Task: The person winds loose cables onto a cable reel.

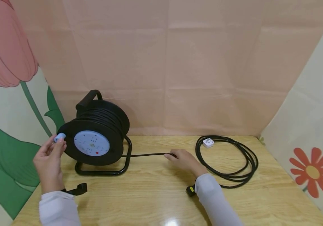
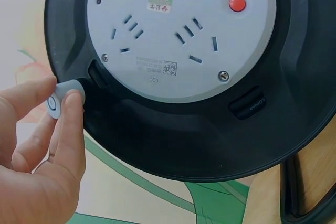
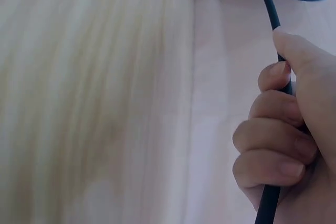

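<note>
Wooden table point(image 1: 150, 194), left hand point(image 1: 49, 163) tight on knob point(image 2: 68, 86), right hand point(image 1: 186, 160) around cable point(image 3: 270, 7), plug point(image 1: 208, 143) in head view only.

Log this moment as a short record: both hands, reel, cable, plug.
left hand: pinches the pale knob near the reel's rim
right hand: grips the cable
reel: black, upright on its stand, cable wound round it
socket panel: pale, with a red button
loose coils: on the table, right of the right hand
plug: white, within the coils' loop, head view's upper left of it
</note>
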### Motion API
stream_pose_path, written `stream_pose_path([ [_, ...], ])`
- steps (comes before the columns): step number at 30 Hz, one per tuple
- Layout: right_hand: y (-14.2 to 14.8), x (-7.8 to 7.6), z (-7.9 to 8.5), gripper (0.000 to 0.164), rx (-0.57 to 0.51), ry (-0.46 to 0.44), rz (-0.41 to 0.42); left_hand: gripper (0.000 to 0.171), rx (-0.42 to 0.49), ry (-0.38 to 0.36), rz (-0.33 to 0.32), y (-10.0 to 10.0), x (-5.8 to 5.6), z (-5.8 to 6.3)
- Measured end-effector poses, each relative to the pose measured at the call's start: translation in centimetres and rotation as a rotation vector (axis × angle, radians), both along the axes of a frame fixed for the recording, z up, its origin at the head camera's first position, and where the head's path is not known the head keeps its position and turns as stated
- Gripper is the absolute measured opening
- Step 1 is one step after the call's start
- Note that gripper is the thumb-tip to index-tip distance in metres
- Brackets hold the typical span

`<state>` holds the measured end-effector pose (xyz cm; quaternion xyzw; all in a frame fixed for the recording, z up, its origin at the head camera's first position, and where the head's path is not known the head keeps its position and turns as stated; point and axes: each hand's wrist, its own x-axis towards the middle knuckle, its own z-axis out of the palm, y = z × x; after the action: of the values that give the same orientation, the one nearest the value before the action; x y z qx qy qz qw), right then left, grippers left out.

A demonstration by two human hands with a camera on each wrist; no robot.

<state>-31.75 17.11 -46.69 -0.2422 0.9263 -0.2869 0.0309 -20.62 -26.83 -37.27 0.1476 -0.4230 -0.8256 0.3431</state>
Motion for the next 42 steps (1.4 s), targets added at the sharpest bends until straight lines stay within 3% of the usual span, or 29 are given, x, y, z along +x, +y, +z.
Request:
stream_pose_path([
  [12, 6.3, 1.9, 1.4, 0.046, 0.060, -0.018, -0.065, 0.044, 0.009, 0.015, 0.003, 0.0, 0.0, 0.1],
  [24, 12.1, 2.8, 3.0, 0.042, 0.197, 0.232, -0.170, 0.043, 0.004, 0.011, -0.002, 0.0, 0.0, 0.0],
  [30, 15.9, 3.0, 3.0, 0.050, 0.246, 0.296, -0.286, 0.044, 0.015, 0.001, -0.008, -0.1, 0.1, 0.0],
  [35, 19.2, 3.7, 3.3, 0.054, 0.289, 0.274, -0.423, 0.042, 0.031, 0.005, -0.012, 0.0, 0.2, 0.1],
  [42, 20.1, 3.6, 3.5, 0.043, 0.173, 0.198, -0.367, 0.041, 0.047, 0.059, -0.004, 0.2, 0.0, 0.3],
])
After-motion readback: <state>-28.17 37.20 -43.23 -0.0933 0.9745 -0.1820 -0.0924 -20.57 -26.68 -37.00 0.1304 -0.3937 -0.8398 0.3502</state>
